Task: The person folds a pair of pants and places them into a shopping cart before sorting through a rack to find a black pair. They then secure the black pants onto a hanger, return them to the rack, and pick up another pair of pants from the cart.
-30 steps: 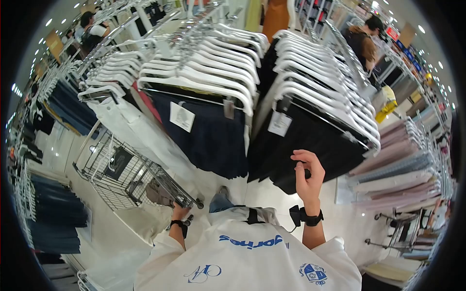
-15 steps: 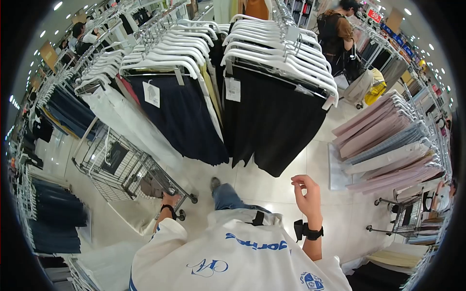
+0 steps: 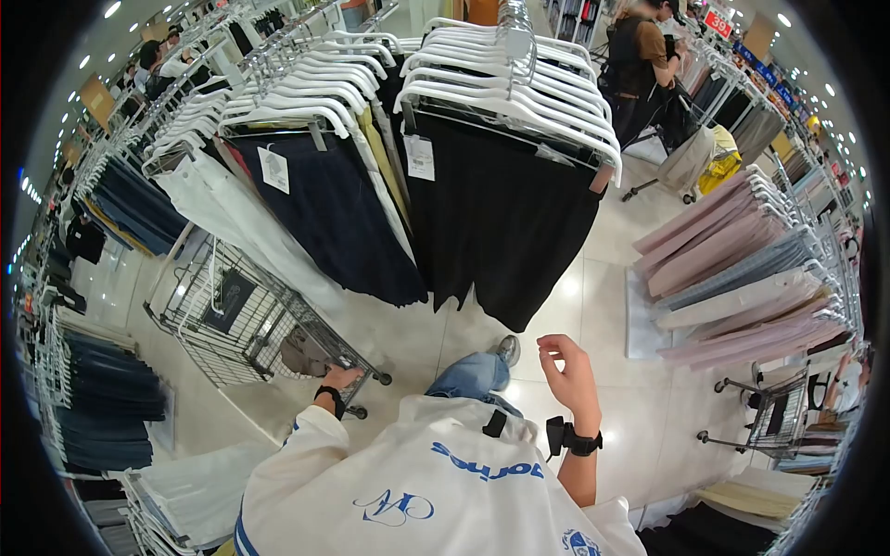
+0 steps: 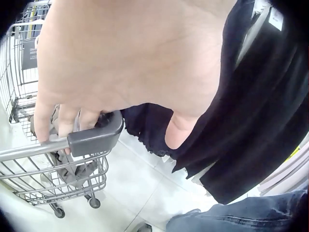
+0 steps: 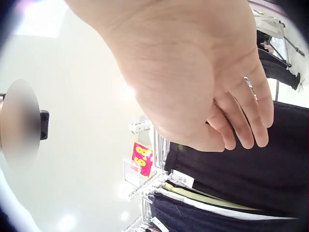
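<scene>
My left hand (image 3: 341,376) holds the handle end of a wire shopping cart (image 3: 197,348). In the left wrist view the fingers hook over the handle (image 4: 96,140), while the thumb hangs apart from it. A crumpled grey-brown cloth item (image 3: 302,354) lies in the cart near that hand. My right hand (image 3: 569,375) is in mid-air over the floor, its fingers loosely bent with nothing in them. Nearest to it hang black trousers (image 3: 501,222) on white hangers, with a white tag (image 3: 420,158) at the waist.
Navy trousers (image 3: 329,218) and white trousers (image 3: 246,222) hang left of the black ones. Racks with pink trousers (image 3: 709,241) and dark blue garments (image 3: 102,398) stand at either side. A person (image 3: 640,65) stands by a far rack; another cart (image 3: 774,417) is at right.
The black trousers have shifted left and back in view, away from my right hand. A foot has stepped forward on the right. My left hand keeps its hold on the cart.
</scene>
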Demonstrator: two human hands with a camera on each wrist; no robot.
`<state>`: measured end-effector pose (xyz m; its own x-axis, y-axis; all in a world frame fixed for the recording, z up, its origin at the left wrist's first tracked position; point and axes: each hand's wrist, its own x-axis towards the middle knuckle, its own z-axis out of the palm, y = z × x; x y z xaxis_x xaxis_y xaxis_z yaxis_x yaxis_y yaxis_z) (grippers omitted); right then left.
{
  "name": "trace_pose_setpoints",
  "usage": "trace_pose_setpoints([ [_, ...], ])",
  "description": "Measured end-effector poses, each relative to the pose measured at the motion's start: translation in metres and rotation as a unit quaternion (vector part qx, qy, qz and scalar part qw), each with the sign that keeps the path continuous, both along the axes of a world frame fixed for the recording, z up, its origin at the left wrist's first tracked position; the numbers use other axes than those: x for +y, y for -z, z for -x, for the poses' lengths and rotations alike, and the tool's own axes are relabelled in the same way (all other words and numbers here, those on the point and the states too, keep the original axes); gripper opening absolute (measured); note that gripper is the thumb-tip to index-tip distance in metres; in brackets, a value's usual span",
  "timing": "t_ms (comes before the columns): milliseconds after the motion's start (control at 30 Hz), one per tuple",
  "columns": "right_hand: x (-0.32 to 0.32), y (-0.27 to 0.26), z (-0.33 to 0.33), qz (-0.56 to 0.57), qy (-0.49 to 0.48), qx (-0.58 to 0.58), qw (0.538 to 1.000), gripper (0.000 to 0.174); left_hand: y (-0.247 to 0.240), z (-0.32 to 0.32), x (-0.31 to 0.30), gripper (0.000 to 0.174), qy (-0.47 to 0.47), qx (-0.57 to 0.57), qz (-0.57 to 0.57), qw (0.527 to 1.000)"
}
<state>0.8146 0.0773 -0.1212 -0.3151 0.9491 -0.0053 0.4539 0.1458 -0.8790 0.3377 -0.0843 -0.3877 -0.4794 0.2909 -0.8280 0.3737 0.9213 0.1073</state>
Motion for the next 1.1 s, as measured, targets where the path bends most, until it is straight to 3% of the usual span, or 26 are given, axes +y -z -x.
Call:
trace_pose_setpoints([
  [100,0.008,0.020,-0.012,0.001,-0.013,-0.002,1.000,0.018,-0.005,-0.016,0.017,0.136,0.004,-0.021,0.016,1.000],
  [200,0.030,0.030,-0.021,-0.008,-0.011,-0.007,1.000,0.019,0.040,-0.021,0.027,0.136,0.012,-0.015,0.025,1.000],
  [267,0.045,0.028,-0.025,-0.004,-0.003,-0.011,1.000,0.020,0.012,-0.039,0.043,0.135,0.006,-0.034,0.032,0.999],
  [300,0.056,0.028,-0.027,-0.020,-0.005,-0.012,1.000,0.023,0.050,-0.039,0.046,0.133,0.065,0.047,0.047,0.996],
  [400,0.084,0.025,-0.034,-0.038,-0.008,0.006,0.999,0.029,0.062,-0.058,0.069,0.132,0.028,0.004,0.076,0.997],
  [500,0.113,0.030,-0.033,-0.040,-0.022,0.025,0.999,0.041,0.050,-0.083,0.066,0.125,0.019,0.026,0.025,0.999],
  [600,0.140,0.025,-0.022,-0.046,0.017,0.018,0.999,0.054,0.068,-0.096,0.074,0.116,0.115,0.109,-0.014,0.987],
  [733,0.160,0.032,0.000,-0.083,0.047,0.025,0.995,0.061,0.066,-0.107,0.077,0.104,0.018,0.067,-0.123,0.990],
  [967,0.178,0.056,0.009,-0.019,-0.007,0.070,0.997,0.046,0.070,-0.123,0.087,0.097,-0.024,0.009,-0.261,0.965],
  [1000,0.179,0.060,0.009,-0.005,0.005,0.082,0.997,0.041,0.069,-0.125,0.090,0.085,-0.025,0.009,-0.260,0.965],
  [1033,0.180,0.064,0.008,0.009,0.017,0.093,0.996,0.036,0.063,-0.128,0.095,0.085,-0.028,0.009,-0.259,0.966],
  [1100,0.179,0.074,0.002,0.009,0.031,0.104,0.994,0.032,0.045,-0.134,0.106,0.070,0.025,-0.035,-0.228,0.973],
])
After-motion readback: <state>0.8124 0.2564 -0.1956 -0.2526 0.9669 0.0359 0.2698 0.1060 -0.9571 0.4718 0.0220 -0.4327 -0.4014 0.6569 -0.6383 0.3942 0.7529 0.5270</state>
